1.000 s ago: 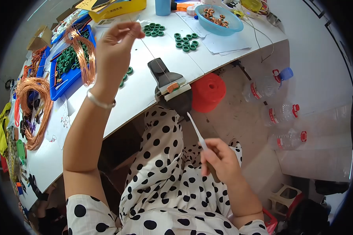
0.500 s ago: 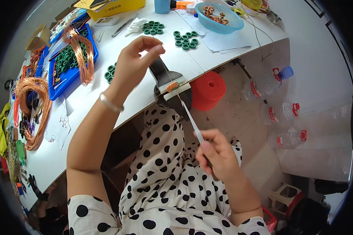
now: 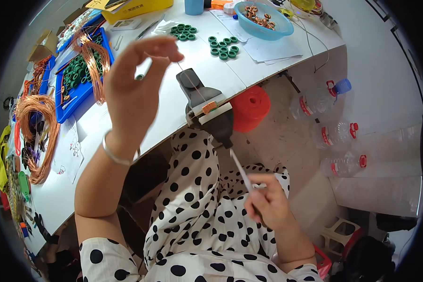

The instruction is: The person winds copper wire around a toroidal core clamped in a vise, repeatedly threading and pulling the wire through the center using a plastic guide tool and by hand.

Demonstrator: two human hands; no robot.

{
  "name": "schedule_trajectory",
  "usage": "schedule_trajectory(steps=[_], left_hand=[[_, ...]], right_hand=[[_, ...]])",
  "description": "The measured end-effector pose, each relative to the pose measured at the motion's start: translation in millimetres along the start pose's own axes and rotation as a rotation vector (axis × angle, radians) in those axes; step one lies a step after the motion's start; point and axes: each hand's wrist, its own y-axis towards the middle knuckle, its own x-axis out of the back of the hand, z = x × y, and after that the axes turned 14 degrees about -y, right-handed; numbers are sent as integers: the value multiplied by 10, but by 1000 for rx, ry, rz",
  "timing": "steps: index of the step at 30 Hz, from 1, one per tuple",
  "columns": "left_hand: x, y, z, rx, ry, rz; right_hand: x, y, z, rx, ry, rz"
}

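Note:
A dark bench vise [image 3: 199, 94] at the table edge holds a small ring wound with copper wire [image 3: 208, 107] between pale jaw pads. A thin copper wire [image 3: 193, 84] runs from the ring up to my left hand [image 3: 138, 84], whose thumb and fingers are pinched on its end above the table. My right hand [image 3: 268, 199] is closed round the handle of a thin white-shafted tool [image 3: 242, 170], low in front of the vise. The tool's tip is just below the vise, apart from the ring.
Green rings [image 3: 223, 48] lie in groups on the white table. A blue tray [image 3: 73, 105] with green rings, copper coils [image 3: 33, 136] and a light-blue bowl [image 3: 264, 21] stand around. A red container [image 3: 251, 108] is beside the vise, with plastic bottles [image 3: 340, 136] beyond.
Over the last second, my left hand moved right toward the vise, then back left and nearer the camera. The tool's tip rose toward the ring and then dropped below the vise.

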Motion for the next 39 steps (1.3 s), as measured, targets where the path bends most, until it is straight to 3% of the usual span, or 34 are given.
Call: schedule_trajectory(steps=[2,3,5,10,13,14,16,17,19,20,23,25,26,28,29,31,35,39], left_hand=[[10,99,214,277,-302,-165],[20,88,315,275,-300,-167],[24,17,503,488,-52,-42],[-77,-7,593,351,232,41],[-135,-36,424,508,-171,-25],[-115,-36,298,510,-169,-22],[-58,-69,-60,-265,177,496],[-78,-139,-181,-263,177,499],[-142,-270,-372,-627,371,745],[-139,-282,-409,-629,371,748],[-95,-296,-463,-440,286,526],[-83,-293,-264,-46,56,58],[-65,-213,-175,-45,57,59],[-34,-18,23,293,-163,-161],[-10,0,164,293,-161,-160],[21,-40,444,405,111,65],[-178,42,451,582,21,55],[-93,-26,258,362,-340,138]], right_hand=[[-42,240,34,-41,-42,-85],[-57,406,86,-48,-49,-84],[-88,653,209,-57,-51,-86],[-130,739,365,-149,44,-59],[-62,389,178,-98,-11,-88],[-18,223,112,-69,-4,-65],[33,-105,31,-45,8,-45],[46,-260,11,-41,58,-29],[62,-415,-3,-39,112,-16],[71,-451,-3,-18,109,34],[94,-431,-25,24,101,142],[84,-188,-98,-1,58,27],[70,-48,-100,-14,36,-30],[27,287,-15,0,-15,-57],[-4,458,82,-26,-26,-62],[-41,704,260,-50,-35,-70],[-45,843,378,-151,118,6],[86,260,169,-123,109,11]])
